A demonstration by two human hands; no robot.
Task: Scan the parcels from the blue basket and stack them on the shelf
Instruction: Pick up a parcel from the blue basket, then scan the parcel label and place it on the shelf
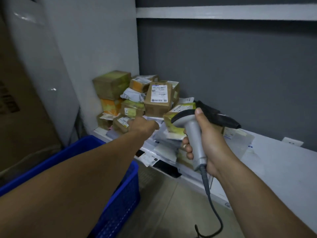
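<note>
Right grip (208,134) on scanner (182,118), left (143,124) unclear

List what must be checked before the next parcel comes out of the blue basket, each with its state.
1. Scanner held: right hand grips the scanner by its handle: ok.
2. Cable free: the cable hangs loose below the hand; its end is out of view: cannot tell.
3. Left hand free: left hand is at the parcel pile, fingers hidden: cannot tell.
4. Pile steady: boxes tilted, flat mailers overhang the shelf edge: not ok.
5. Room on shelf: bare surface right of the pile: ok.
6. Blue basket near: under the left forearm: ok; contents hidden.
</note>
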